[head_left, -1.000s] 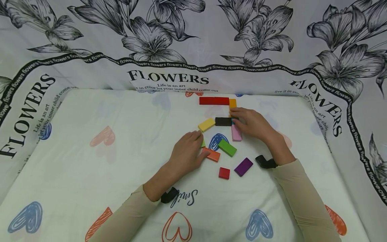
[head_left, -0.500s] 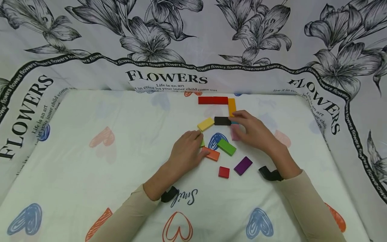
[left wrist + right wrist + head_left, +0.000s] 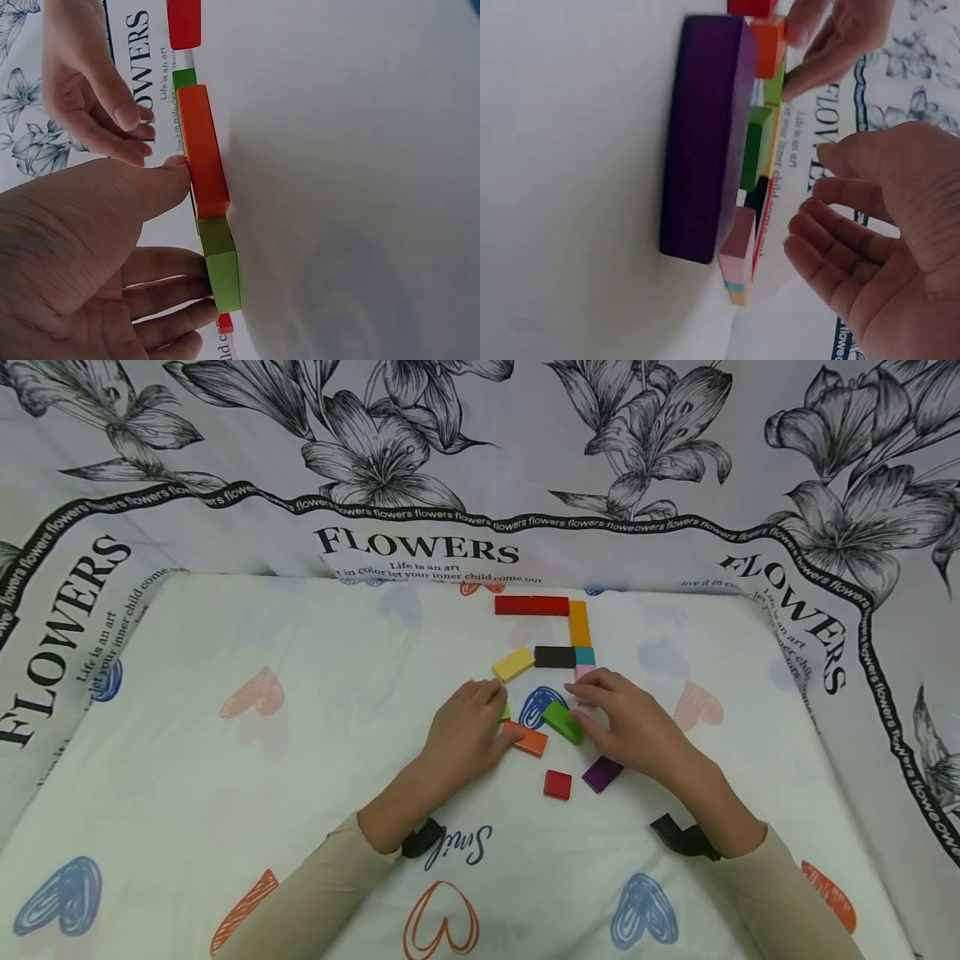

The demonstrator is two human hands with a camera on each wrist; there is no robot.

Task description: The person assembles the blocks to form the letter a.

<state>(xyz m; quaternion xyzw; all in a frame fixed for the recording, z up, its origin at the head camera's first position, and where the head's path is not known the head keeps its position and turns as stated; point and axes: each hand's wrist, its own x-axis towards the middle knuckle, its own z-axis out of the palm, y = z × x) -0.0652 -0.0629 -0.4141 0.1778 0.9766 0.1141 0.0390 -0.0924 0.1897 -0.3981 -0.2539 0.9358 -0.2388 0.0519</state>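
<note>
My left hand [image 3: 467, 722] rests beside two end-to-end wooden blocks. Its thumb touches the orange block [image 3: 204, 154], and its fingertips lie against the lime green block [image 3: 223, 277], which the hand mostly covers in the head view. My right hand [image 3: 637, 718] hovers with loosely bent fingers and nothing between them. Nearest to it are the green block [image 3: 559, 720], partly under its thumb, and the purple block [image 3: 600, 775]. The pink block [image 3: 584, 672], half covered by that hand, follows the teal block [image 3: 584, 656] and black block [image 3: 555, 657].
A yellow block [image 3: 513, 664] slants off the black one's left end. An amber block [image 3: 580, 624] joins the red row [image 3: 532, 605] at the back. One short red block [image 3: 557, 785] lies nearer the front on the white heart-print cloth [image 3: 360, 710].
My right hand has left the amber, teal and pink blocks and come nearer, over the green and purple ones. My left hand has stayed by the orange and lime green blocks.
</note>
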